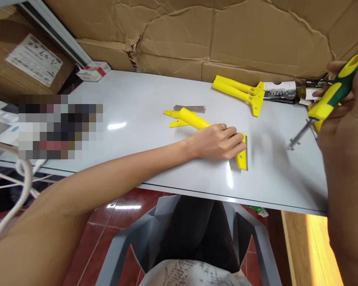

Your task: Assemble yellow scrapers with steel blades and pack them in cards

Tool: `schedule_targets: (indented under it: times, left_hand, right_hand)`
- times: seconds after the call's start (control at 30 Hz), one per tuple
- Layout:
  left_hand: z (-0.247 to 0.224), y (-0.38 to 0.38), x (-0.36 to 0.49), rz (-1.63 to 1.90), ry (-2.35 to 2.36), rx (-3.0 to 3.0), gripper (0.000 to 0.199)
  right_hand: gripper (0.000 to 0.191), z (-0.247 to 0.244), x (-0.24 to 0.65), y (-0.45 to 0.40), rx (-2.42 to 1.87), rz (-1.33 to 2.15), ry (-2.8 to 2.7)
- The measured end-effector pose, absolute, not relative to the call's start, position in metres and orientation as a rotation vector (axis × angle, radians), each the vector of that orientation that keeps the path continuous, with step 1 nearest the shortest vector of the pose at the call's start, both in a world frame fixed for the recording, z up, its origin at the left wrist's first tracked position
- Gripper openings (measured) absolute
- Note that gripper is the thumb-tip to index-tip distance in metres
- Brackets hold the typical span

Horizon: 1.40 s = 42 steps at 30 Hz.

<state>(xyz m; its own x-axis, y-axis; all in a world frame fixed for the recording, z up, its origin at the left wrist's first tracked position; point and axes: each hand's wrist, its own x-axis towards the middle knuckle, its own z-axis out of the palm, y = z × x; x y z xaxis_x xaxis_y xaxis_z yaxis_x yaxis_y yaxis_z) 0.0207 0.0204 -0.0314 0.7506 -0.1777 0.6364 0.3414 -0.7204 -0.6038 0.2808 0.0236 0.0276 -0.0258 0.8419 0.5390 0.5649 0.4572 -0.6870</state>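
At the far left a pale cable (26, 184) loops down in front of the table (146, 159), and behind it a carton (6, 35) bears a white label (34, 59). Next comes a pixelated patch (61, 131) whose contents cannot be made out, then a small red and white box (93, 72) at the table's back corner. The chair (116, 254) is below the table's front edge, on red tiles (100, 242). Flat yellow pieces (179, 124) lie beside thin grey strips (189, 108), partly behind the handle of the yellow scraper (193, 118). This scraper lies on the table, blade end to the right, and the left hand (217, 142), a ring on one finger, is closed over it near that end. Farther back, two more scrapers (237, 92) lie side by side, with black and white packs (279, 90) at their right, near the cardboard (265, 35). At the far right, the right hand (343, 115) is clamped around the green and yellow screwdriver (331, 97), raised above the table, its shaft slanting down to the left with small metal bits at the tip. Another yellow thing (318, 124) is partly hidden behind that hand.
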Motion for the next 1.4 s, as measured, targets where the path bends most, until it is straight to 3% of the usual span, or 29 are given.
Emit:
schedule_targets:
  times: [0.33, 0.53, 0.73, 0.8, 0.97, 1.13, 1.4]
  left_hand:
    - [-0.034, 0.022, 0.019, -0.848, -0.139, -2.204, 0.014]
    - [-0.035, 0.022, 0.019, -0.773, -0.168, -2.223, 0.020]
    - [-0.037, 0.024, 0.019, -0.783, -0.166, -2.235, 0.019]
    - [-0.038, 0.024, 0.020, -0.783, -0.174, -2.236, 0.020]
    - [-0.038, 0.024, 0.020, -0.794, -0.188, -2.227, 0.018]
    - [-0.036, 0.024, 0.020, -0.824, -0.207, -2.218, 0.016]
    - [-0.037, 0.027, 0.019, -0.795, -0.276, -2.234, 0.019]
  right_hand:
    - [0.024, 0.005, 0.256, 0.008, -1.606, 0.237, -1.824]
    - [0.021, -0.003, 0.266, 0.018, -1.684, 0.116, -1.974]
    - [0.019, -0.009, 0.320, 0.048, -1.711, -0.254, -2.054]
    - [0.023, -0.012, 0.336, 0.060, -1.720, -0.270, -2.181]
    - [0.067, -0.021, 0.355, 0.082, -1.748, -0.314, -2.342]
    - [0.057, -0.025, 0.358, 0.083, -1.796, -0.389, -2.360]
    - [0.069, -0.041, 0.367, 0.091, -1.617, -0.325, -2.308]
